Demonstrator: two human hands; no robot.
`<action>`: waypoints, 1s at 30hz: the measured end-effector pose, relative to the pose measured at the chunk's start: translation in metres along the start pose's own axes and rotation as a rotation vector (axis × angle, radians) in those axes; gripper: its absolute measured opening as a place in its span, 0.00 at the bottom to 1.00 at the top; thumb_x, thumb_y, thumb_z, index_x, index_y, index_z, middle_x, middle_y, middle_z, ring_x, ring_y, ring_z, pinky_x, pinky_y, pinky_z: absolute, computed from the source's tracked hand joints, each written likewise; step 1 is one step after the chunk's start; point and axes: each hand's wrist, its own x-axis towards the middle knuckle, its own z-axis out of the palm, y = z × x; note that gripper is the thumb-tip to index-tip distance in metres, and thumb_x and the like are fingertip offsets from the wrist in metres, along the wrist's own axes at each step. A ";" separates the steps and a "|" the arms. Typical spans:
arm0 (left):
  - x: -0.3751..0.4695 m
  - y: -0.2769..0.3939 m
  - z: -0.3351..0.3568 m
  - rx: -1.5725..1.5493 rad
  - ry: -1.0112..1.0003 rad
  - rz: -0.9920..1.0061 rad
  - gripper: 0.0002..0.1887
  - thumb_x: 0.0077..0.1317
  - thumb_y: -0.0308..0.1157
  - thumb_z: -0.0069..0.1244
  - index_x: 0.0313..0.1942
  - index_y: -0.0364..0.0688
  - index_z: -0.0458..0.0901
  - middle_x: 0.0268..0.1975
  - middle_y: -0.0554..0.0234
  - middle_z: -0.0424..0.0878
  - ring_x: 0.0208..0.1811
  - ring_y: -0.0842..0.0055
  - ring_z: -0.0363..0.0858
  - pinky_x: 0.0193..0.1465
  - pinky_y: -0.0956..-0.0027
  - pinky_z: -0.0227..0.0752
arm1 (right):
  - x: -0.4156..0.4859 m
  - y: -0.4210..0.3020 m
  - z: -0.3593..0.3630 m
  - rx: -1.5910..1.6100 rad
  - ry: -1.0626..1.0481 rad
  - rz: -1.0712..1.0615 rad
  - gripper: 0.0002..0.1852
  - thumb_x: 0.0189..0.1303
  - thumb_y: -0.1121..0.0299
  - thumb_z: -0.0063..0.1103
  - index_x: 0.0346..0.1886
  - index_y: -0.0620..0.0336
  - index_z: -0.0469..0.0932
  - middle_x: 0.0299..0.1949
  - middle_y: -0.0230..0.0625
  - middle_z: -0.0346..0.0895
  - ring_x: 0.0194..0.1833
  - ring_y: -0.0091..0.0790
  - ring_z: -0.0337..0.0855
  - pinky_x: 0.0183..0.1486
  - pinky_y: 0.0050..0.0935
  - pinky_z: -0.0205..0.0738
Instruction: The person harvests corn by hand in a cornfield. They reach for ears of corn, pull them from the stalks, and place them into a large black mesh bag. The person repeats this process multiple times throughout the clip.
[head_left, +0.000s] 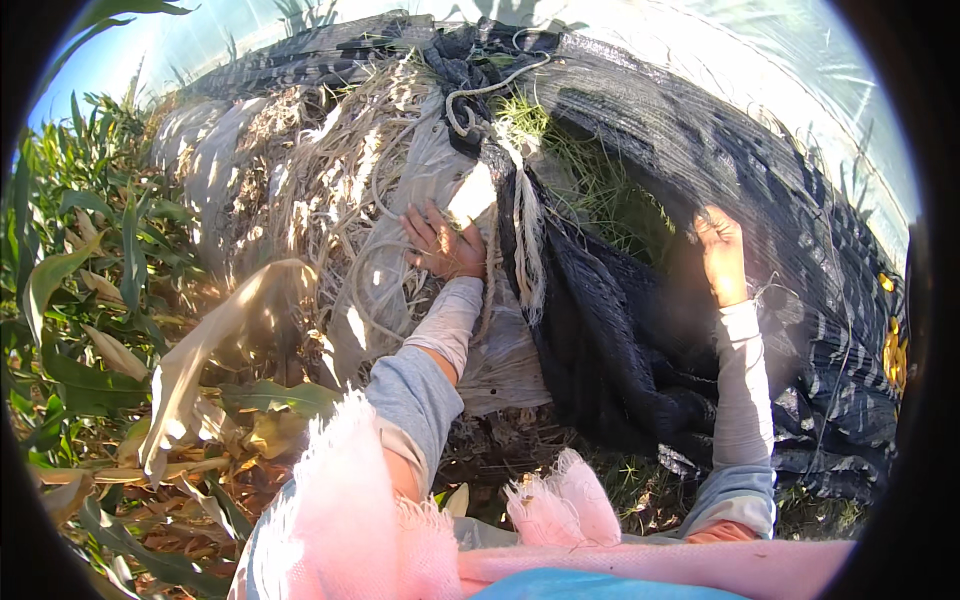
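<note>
My left hand lies with fingers spread on pale plastic sheeting, beside a loop of rope. At the right, my right hand is closed on the edge of black shade netting. Between the hands, the netting opens over green grass, and a dark fold of it hangs down. A pale rope curls over the gathered netting at the top centre, and its frayed end hangs between my hands.
Maize plants stand close at the left, with dry leaves reaching near my left arm. Tangled dry fibres cover the mound left of centre. Whitish translucent sheeting rises behind. A pink fringed cloth hangs from me.
</note>
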 end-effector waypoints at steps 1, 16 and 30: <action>0.002 -0.001 0.003 0.055 -0.033 -0.019 0.33 0.64 0.55 0.35 0.64 0.45 0.64 0.70 0.53 0.57 0.73 0.58 0.50 0.60 0.39 0.45 | -0.029 -0.040 0.001 -0.078 -0.046 -0.064 0.12 0.65 0.72 0.53 0.25 0.64 0.69 0.21 0.16 0.58 0.25 0.14 0.55 0.27 0.20 0.52; 0.060 -0.057 -0.133 -1.598 -0.900 -0.980 0.21 0.69 0.45 0.37 0.55 0.41 0.71 0.57 0.56 0.75 0.57 0.62 0.73 0.59 0.53 0.65 | -0.325 -0.155 0.067 -0.242 -0.246 -0.023 0.07 0.61 0.71 0.55 0.30 0.64 0.70 0.20 0.51 0.72 0.25 0.58 0.73 0.25 0.45 0.64; -0.049 -0.080 -0.487 -1.745 -0.642 -1.086 0.15 0.72 0.39 0.36 0.45 0.38 0.75 0.43 0.58 0.81 0.41 0.66 0.82 0.47 0.59 0.76 | -0.461 -0.287 -0.060 0.191 -0.994 0.237 0.08 0.62 0.74 0.56 0.28 0.64 0.70 0.18 0.41 0.61 0.20 0.27 0.60 0.24 0.26 0.58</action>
